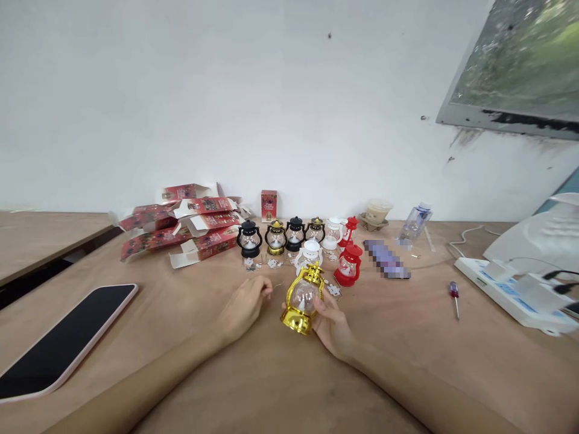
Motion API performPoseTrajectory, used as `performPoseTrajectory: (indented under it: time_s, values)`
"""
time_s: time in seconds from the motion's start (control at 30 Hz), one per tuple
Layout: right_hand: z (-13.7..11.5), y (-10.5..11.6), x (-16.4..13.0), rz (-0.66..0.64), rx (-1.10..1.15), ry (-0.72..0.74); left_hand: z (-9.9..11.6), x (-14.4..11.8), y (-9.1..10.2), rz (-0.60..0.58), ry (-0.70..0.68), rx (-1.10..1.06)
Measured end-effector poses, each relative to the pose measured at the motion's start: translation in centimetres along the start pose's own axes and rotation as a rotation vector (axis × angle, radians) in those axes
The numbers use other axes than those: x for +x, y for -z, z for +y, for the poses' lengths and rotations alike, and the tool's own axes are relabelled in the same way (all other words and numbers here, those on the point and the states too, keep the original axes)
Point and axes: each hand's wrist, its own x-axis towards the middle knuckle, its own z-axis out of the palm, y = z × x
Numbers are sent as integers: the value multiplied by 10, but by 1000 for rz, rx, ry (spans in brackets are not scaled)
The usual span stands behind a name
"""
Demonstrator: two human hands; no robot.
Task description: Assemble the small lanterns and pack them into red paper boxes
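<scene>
Lamp (303, 298), all gold, leans right in the right hand's (333, 328) snug grip; left hand (244, 306) curls nearby, hold unclear.

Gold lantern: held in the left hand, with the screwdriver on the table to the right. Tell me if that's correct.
Not quite: the head view shows the gold lantern held in the right hand, with the screwdriver on the table to the right.

Our bare left forearm (158, 377) and bare right forearm (420, 389) are slender, smooth and rounded, tapering towards the wrists (355, 351); our uncovered left hand (244, 306) and uncovered right hand (333, 328) have slim fingers, their nails too small to make out.
</scene>
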Motion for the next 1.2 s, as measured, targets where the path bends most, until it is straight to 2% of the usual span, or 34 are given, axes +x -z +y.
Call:
performPoseTrajectory:
  time_s: [0.17,0.23,0.3,0.37,0.47,0.73,1.0,1.2]
  values:
    - [-2,-1,-2,-122,-64,-103,4,10,14,175,115,-150]
    - [-2,-1,-3,-140,-70,-129,8,19,24,290,222,-354]
    - [-2,-2,-4,-137,-77,-144,13,29,35,349,333,-589]
    - [-1,-2,-3,-119,-91,-145,19,36,46,327,414,-754]
    - [3,0,-2,-83,-128,-114,29,39,56,242,469,-858]
    - [4,4,-4,-193,-306,-57,46,33,54,-16,554,-817]
    - [-1,0,-5,-234,-373,-44,49,33,57,-48,549,-785]
    - [-4,-1,-6,-256,-363,-43,49,31,54,-83,556,-852]
